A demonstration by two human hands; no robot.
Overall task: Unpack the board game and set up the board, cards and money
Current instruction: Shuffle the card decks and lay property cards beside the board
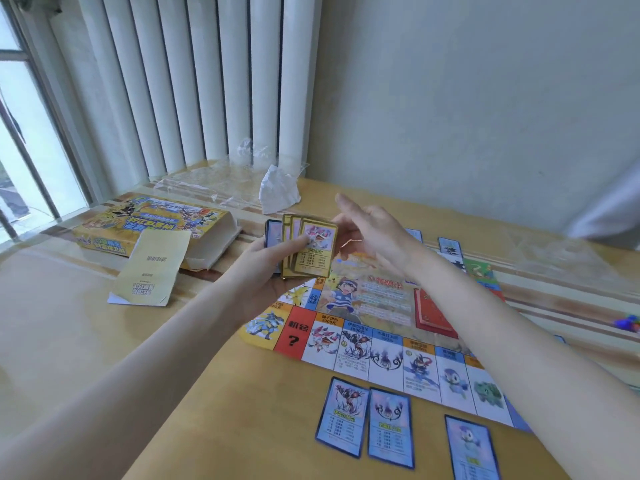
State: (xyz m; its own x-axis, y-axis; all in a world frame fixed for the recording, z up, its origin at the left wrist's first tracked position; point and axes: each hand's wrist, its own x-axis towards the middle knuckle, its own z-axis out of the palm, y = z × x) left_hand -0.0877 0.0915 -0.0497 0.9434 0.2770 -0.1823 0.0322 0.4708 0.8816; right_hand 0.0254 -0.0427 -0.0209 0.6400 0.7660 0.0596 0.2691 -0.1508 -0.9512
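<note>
On the wooden table we see one game board lying flat and unfolded, right of the middle, its near edge a row of picture squares. One red stack of cards sits on the board's centre panel. Near us, just off the board's near edge, three blue-bordered cards lie face up: two side by side, almost touching, and one apart to the right, cut off by the frame's bottom edge.

Above the board's far-left corner, our left hand grips a fan of cards, thumb across the front card. We count three or four gold-bordered cards and at least one blue one behind; the exact number is hidden by overlap. Our right hand hovers just right of the fan, open, its fingers straight and pointing away to the far left, holding nothing. Whether it touches the fan we cannot tell.

To the far left lies one yellow game box, open at its right end, with one yellowish leaflet leaning against its near side. Beyond, at the far edge by the white vertical blinds, are clear plastic wrappers and one crumpled white paper. More cards line the board's far side, partly hidden by the right arm. A few small coloured pieces show at the right edge, too blurred to count.
</note>
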